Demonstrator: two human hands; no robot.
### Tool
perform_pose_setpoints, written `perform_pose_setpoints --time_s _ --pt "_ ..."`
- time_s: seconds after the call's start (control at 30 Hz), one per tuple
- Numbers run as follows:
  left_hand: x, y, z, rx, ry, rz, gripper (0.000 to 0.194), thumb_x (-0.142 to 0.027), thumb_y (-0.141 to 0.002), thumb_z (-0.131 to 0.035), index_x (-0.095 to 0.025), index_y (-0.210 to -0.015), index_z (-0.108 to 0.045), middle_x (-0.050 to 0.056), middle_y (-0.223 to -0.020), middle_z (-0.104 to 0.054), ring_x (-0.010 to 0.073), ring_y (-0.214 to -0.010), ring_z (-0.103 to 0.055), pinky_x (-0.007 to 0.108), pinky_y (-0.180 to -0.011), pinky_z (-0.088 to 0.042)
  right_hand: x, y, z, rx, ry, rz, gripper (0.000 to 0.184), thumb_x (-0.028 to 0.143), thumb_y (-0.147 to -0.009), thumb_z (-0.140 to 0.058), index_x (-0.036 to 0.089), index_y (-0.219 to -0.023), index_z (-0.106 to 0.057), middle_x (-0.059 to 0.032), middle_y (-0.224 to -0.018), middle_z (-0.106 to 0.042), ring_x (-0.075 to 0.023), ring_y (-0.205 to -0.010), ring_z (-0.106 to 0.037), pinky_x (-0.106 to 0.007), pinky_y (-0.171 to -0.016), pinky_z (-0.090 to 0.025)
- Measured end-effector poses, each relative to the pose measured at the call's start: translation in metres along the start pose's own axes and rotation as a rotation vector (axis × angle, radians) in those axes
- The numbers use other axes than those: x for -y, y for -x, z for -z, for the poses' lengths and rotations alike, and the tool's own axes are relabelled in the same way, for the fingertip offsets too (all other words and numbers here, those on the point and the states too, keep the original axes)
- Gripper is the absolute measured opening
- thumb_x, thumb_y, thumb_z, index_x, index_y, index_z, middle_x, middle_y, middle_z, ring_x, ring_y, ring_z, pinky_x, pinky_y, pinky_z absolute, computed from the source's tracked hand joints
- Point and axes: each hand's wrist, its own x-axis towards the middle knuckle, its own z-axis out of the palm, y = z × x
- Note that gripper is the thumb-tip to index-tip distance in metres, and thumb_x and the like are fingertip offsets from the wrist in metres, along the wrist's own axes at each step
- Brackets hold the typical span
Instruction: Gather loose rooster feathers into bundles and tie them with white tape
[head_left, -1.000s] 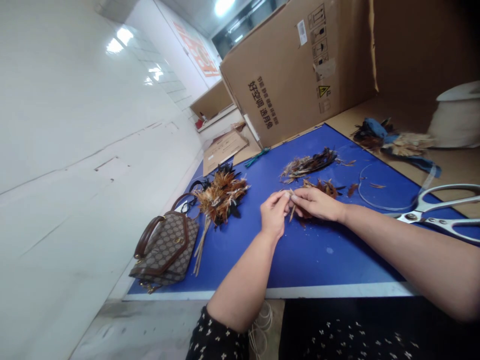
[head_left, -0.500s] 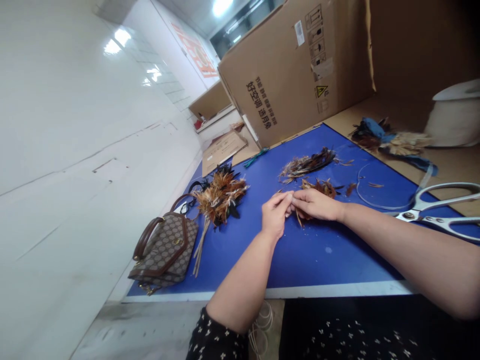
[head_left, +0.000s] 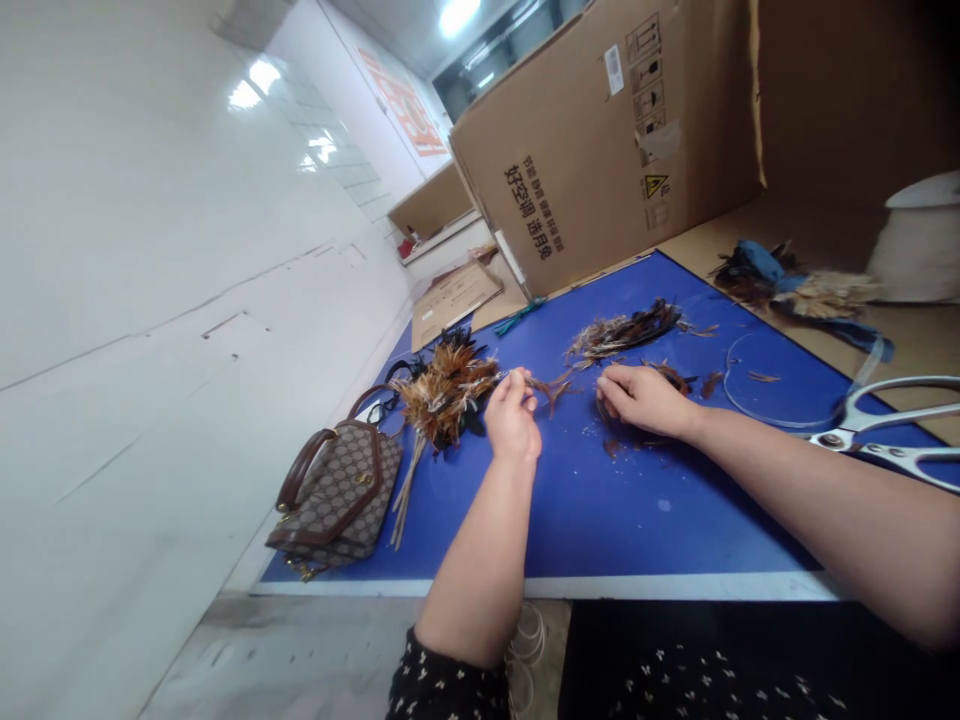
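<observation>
Pinching a thin wisp of reddish-brown feathers (head_left: 555,388) between thumb and fingers, the left hand (head_left: 514,420) holds it low over the blue-topped table (head_left: 600,520), the loose tips pointing across toward the other side. And over there, a clear gap away, is the right hand (head_left: 641,398), fingers curled in close to the thumb; whether anything sits in that narrow grip, I cannot tell. Right behind it, partly hidden, peeks a small heap of brown feathers (head_left: 669,376), with a few scraps scattered about. Farther back lies a long, dark-brown bundle of feathers (head_left: 626,330), paler at its left end. Just beyond the left hand, look, a full, bushy cluster of orange-brown and black feathers (head_left: 446,390) with pale stems trailing toward the near edge, and next to it a patterned beige-brown handbag (head_left: 341,490) with brown leather trim. Over on the right, large silver metal scissors (head_left: 838,438) lie close to the right forearm, near a looping translucent strip (head_left: 870,366). Past those, on brown cardboard, a feather bunch with blue cloth (head_left: 799,285) rests near a big white spool (head_left: 919,245).
</observation>
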Motion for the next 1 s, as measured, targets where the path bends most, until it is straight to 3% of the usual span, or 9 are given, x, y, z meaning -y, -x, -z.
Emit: perform_pose_setpoints --time_s 0.1,0.2,0.3,0.43,0.53,0.67,0.87,1.0 --pt "0.006 0.004 -0.002 0.006 -0.070 0.001 0.041 -0.042 -0.068 -0.096 -0.014 -0.092 -0.079 0.010 -0.105 -0.079 0.0105 -0.082 -0.065 0.022 -0.068 -0.042 -0.006 -0.001 -0.002 -0.056 0.052 0.055 0.031 0.038 -0.098 -0.052 0.021 -0.076 -0.067 -0.0070 -0.076 -0.071 -0.0216 -0.073 -0.065 -0.036 -0.082 -0.053" --pt "0.012 0.013 -0.006 0.100 -0.060 0.036 0.040 -0.042 -0.069 -0.096 -0.013 -0.088 -0.077 0.010 -0.098 -0.080 0.0147 -0.089 -0.071 0.027 -0.083 -0.049 -0.011 0.000 -0.004 -0.105 0.093 0.150 0.026 0.033 -0.094 -0.058 0.019 -0.104 -0.078 -0.0119 -0.106 -0.076 -0.0271 -0.102 -0.070 -0.041 -0.101 -0.053" --pt "0.017 0.022 -0.008 0.227 -0.048 0.116 0.042 -0.044 -0.071 -0.096 -0.012 -0.090 -0.074 0.008 -0.088 -0.078 0.0172 -0.083 -0.074 0.032 -0.086 -0.054 -0.012 0.000 -0.003 -0.202 0.182 0.262 0.039 0.029 -0.091 -0.064 0.020 -0.127 -0.076 -0.0150 -0.127 -0.071 -0.0310 -0.119 -0.067 -0.048 -0.111 -0.050" --pt "0.021 0.031 -0.007 0.377 -0.116 0.258 0.044 -0.044 -0.074 -0.093 -0.012 -0.096 -0.073 0.005 -0.082 -0.074 0.0153 -0.068 -0.072 0.032 -0.075 -0.057 -0.005 0.000 -0.001 -0.265 0.076 0.316 0.032 0.029 -0.098 -0.058 0.022 -0.121 -0.079 -0.0140 -0.120 -0.075 -0.0290 -0.113 -0.070 -0.048 -0.108 -0.054" --pt "0.023 0.032 -0.007 0.412 -0.141 0.280 0.041 -0.043 -0.074 -0.093 -0.012 -0.091 -0.073 0.002 -0.077 -0.070 0.0113 -0.060 -0.067 0.033 -0.073 -0.059 0.001 0.002 -0.002 -0.201 -0.068 0.351 0.033 0.035 -0.102 -0.057 0.023 -0.124 -0.079 -0.0135 -0.119 -0.077 -0.0282 -0.114 -0.071 -0.046 -0.107 -0.056" --pt "0.027 0.030 -0.005 0.436 -0.170 0.290 0.041 -0.044 -0.072 -0.094 -0.012 -0.083 -0.072 0.002 -0.073 -0.069 0.0119 -0.061 -0.067 0.031 -0.072 -0.059 0.000 0.003 -0.006 -0.100 -0.108 0.341 0.037 0.040 -0.103 -0.058 0.025 -0.131 -0.077 -0.0124 -0.117 -0.078 -0.0274 -0.110 -0.072 -0.046 -0.105 -0.056" --pt "0.033 0.027 0.000 0.477 -0.220 0.225 0.035 -0.042 -0.075 -0.092 -0.012 -0.079 -0.074 0.002 -0.069 -0.068 0.0112 -0.061 -0.065 0.029 -0.072 -0.057 0.000 0.003 -0.003 0.004 -0.080 0.384 0.037 0.034 -0.102 -0.057 0.025 -0.132 -0.077 -0.0107 -0.117 -0.080 -0.0252 -0.108 -0.074 -0.042 -0.103 -0.056" --pt "0.031 0.023 0.000 0.367 -0.215 0.111 0.037 -0.045 -0.077 -0.090 -0.013 -0.091 -0.076 0.001 -0.073 -0.068 0.0084 -0.056 -0.060 0.027 -0.065 -0.054 -0.001 -0.001 0.013 -0.107 0.069 0.288 0.039 0.032 -0.101 -0.055 0.020 -0.131 -0.077 -0.0131 -0.122 -0.079 -0.0279 -0.111 -0.074 -0.042 -0.103 -0.055"
